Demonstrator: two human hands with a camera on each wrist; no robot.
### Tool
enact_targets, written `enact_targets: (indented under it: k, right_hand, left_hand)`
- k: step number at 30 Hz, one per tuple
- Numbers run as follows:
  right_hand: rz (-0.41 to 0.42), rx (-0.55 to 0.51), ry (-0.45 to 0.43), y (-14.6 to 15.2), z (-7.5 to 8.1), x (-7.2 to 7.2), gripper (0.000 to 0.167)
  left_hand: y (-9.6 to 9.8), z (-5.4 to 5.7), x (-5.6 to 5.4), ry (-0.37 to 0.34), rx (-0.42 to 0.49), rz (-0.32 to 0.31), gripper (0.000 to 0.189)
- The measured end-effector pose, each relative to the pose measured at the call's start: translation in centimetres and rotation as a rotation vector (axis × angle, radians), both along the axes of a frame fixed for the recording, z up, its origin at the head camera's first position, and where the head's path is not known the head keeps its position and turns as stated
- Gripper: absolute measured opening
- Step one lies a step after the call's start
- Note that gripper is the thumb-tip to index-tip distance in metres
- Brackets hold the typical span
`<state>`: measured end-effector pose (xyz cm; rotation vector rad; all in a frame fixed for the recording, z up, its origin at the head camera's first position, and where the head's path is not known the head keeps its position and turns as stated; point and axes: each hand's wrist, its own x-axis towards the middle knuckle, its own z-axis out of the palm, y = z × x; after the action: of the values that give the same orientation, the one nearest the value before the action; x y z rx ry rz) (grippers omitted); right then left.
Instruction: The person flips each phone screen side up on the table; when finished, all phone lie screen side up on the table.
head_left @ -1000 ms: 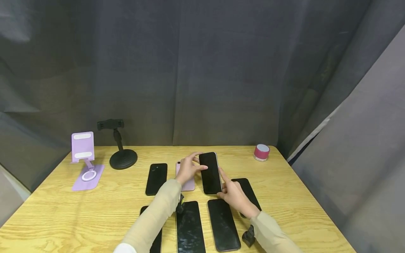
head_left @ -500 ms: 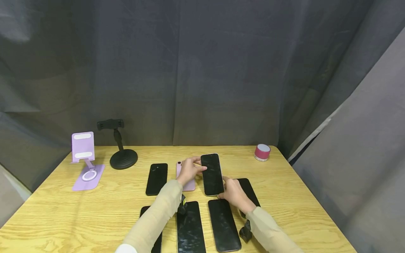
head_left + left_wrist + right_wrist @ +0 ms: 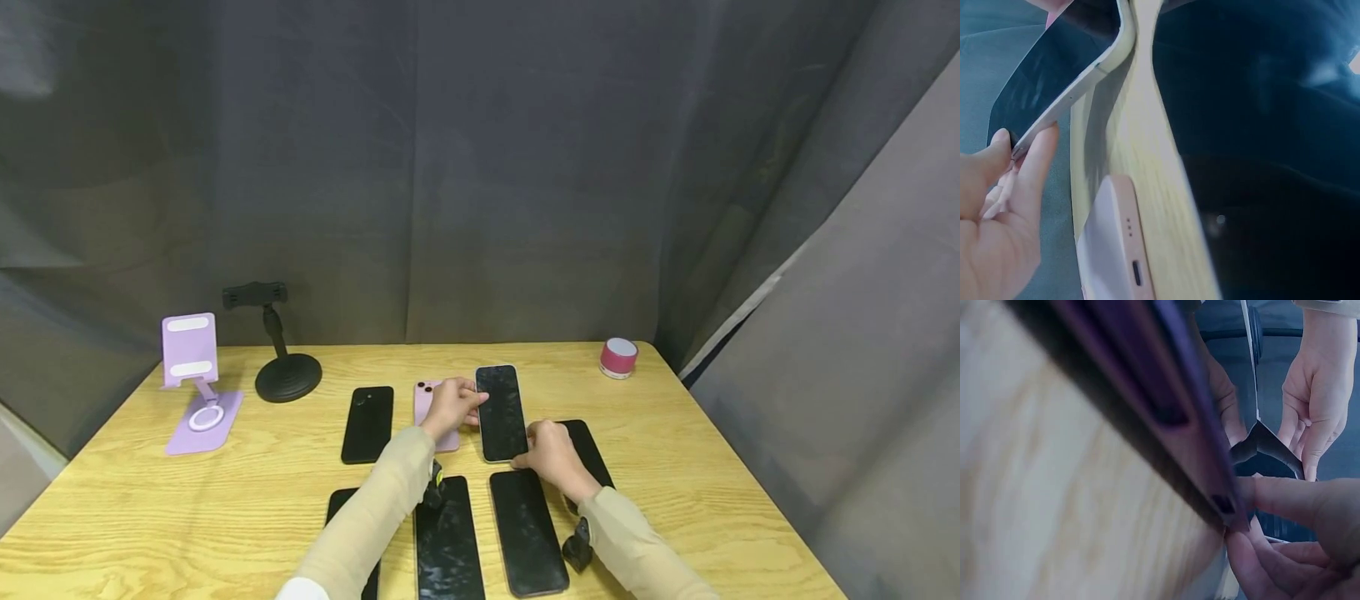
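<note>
In the head view a black-screened phone with a light edge (image 3: 501, 414) lies face up between both hands at the middle of the table. My left hand (image 3: 452, 406) pinches its left edge between thumb and fingers; the left wrist view shows this grip, with the hand (image 3: 1000, 231) at the phone's rim (image 3: 1054, 109). At the lower right corner, my right hand (image 3: 553, 452) holds the phone with thumb and curled fingers. Whether the phone's underside fully touches the table cannot be told. Beneath the left hand, a pink phone (image 3: 424, 405) lies back up, partly covered.
Several more dark phones lie around, including one at the left (image 3: 368, 425), one in front (image 3: 528, 533) and one under the right wrist (image 3: 588, 450). A lilac stand (image 3: 191, 350) and a black stand (image 3: 288, 377) are at back left, a pink-red cylinder (image 3: 618, 358) at back right.
The held phone has shifted slightly right and straightened. My right index finger has drawn back from its right edge toward the lower corner. My left hand keeps its pinch.
</note>
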<state>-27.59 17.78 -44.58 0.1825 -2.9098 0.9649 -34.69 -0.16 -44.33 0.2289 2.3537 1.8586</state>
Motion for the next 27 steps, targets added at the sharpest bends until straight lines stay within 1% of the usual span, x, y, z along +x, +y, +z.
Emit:
enact_targets:
  k: [5,8,10,13,16,18,20,22,27]
  right_hand:
    - [0.007,-0.02,0.022,0.17,-0.23,-0.1,0.045]
    - [0.007,-0.027,0.023,0.22,-0.26,-0.16,0.048]
    - [0.005,-0.022,0.025,0.23,-0.34,-0.17,0.049]
    - [-0.005,-0.011,0.031,0.16,-0.43,-0.18,0.045]
    - [-0.024,-0.004,0.023,0.02,-0.39,-0.18,0.035]
    - [-0.03,-0.005,0.014,-0.09,-0.34,-0.17,0.027]
    - [-0.03,-0.007,0.005,-0.12,-0.29,-0.15,0.024]
    - [-0.025,-0.01,0.002,-0.08,-0.31,-0.15,0.022]
    - [-0.015,-0.008,0.014,0.16,-0.57,-0.32,0.023]
  left_hand:
    - [0.01,-0.16,0.01,-0.015,-0.007,0.013,0.025]
    - [0.0,-0.32,-0.03,-0.03,-0.008,0.022,0.022]
    - [0.1,-0.38,-0.06,-0.031,-0.015,0.024,0.025]
    - [0.35,-0.45,-0.1,-0.014,-0.051,0.015,0.033]
    - [0.56,-0.56,-0.06,-0.014,-0.085,0.009,0.039]
    - [0.56,-0.66,0.0,-0.027,-0.107,0.002,0.039]
    - [0.48,-0.7,0.06,-0.043,-0.119,-0.009,0.034]
    - [0.35,-0.59,0.2,-0.052,-0.145,-0.029,0.034]
    - [0.28,-0.41,0.62,-0.078,-0.19,-0.106,0.053]
